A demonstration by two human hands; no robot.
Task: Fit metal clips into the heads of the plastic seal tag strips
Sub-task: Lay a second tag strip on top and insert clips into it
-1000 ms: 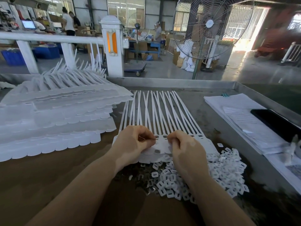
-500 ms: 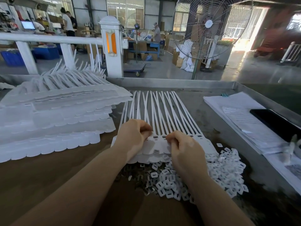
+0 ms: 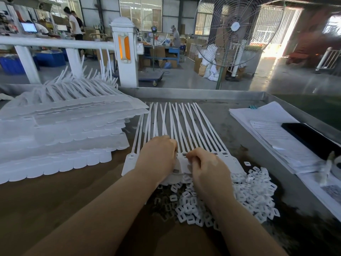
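Clearly both hands, left hand (image 3: 157, 156) and right hand (image 3: 206, 166), curl onto the seal tag strips (image 3: 177, 126) mid-table (light, floppy tails), best gripped at the stiffer heads (image 3: 132, 156).

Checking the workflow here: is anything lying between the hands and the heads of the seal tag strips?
Nothing visible does. The left hand and right hand already rest directly on the heads of the seal tag strips. The pile of white square pieces lies nearer the person, under the right wrist, not between.
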